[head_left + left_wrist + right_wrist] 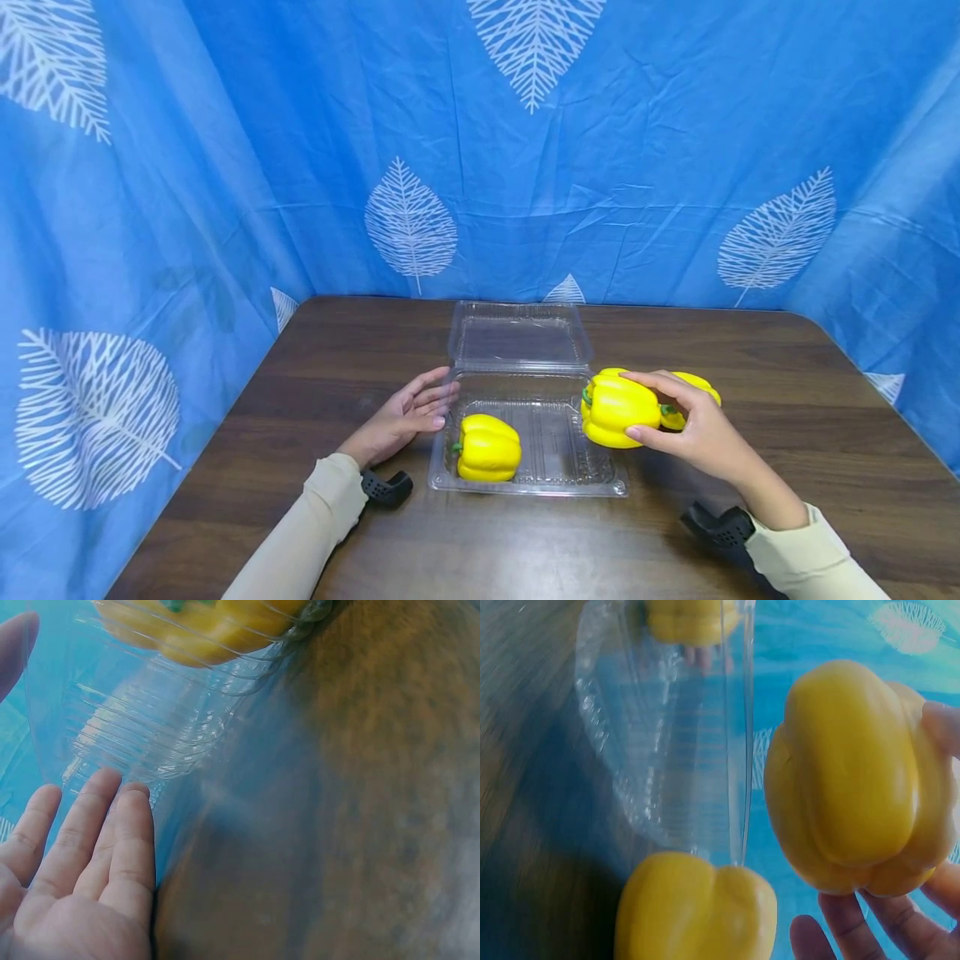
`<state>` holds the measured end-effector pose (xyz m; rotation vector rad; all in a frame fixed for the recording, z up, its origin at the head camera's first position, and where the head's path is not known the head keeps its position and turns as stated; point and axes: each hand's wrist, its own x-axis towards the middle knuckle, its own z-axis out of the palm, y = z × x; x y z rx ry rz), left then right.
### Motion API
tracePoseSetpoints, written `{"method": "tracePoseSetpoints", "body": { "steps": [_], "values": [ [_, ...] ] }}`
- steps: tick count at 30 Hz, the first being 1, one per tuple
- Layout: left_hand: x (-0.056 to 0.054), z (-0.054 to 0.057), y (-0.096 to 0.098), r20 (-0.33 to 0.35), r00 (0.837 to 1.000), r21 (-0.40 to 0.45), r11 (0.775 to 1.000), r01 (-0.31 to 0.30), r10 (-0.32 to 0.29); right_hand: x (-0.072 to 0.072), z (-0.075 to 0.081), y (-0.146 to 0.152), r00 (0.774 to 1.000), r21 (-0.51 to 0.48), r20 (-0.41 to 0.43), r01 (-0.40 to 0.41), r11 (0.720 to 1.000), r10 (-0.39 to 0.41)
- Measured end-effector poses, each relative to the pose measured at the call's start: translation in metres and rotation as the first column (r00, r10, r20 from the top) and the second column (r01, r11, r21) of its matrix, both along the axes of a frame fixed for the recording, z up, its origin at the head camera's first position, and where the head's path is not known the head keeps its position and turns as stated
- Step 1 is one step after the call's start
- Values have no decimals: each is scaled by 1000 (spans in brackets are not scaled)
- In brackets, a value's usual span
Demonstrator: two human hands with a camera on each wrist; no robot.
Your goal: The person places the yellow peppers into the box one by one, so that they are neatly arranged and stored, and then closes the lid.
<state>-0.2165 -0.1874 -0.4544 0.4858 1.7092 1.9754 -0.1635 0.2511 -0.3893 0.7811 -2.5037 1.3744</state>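
Observation:
A yellow bell pepper (489, 448) with a green stem lies on its side in the left part of a clear plastic clamshell box (551, 479). My right hand (701, 429) grips a second yellow bell pepper (621, 410), thumb on the near side and fingers over the far side. This pepper (847, 772) is up at the box's right rim. A third bell pepper (705, 385) is partly hidden behind the right hand; the right wrist view shows this pepper (697, 911) beside the box. My left hand (408, 417) has relaxed, spread fingers, fingertips (101, 780) right at the box's left wall.
The box's lid (521, 333) is folded back flat toward the far edge of the brown wooden table (360, 342). A blue curtain (637, 167) with white leaf prints hangs around the table. A black wrist strap (386, 487) is on the left wrist, another strap (720, 525) on the right.

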Motion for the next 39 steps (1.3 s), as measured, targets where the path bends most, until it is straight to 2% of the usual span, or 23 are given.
{"method": "tracePoseSetpoints", "body": {
  "steps": [9,23,29,32,39],
  "values": [
    [-1,0,2,4,1000,-15,1000,-11,11,-2,4,-15,999,4,49,23,1000,-23],
    [-2,-1,1,2,1000,-25,1000,-19,19,-7,10,-39,973,-59,229,-6,998,19],
    [-1,-1,0,-5,1000,-25,999,-21,21,-9,13,-52,952,-136,302,-20,991,60],
    [-1,-1,0,-7,1000,-23,1000,-20,20,-10,13,-58,932,-177,353,-17,984,79],
    [-2,0,2,-4,1000,-37,999,-29,29,-14,13,-70,890,-161,456,68,985,14]
  ]
}}
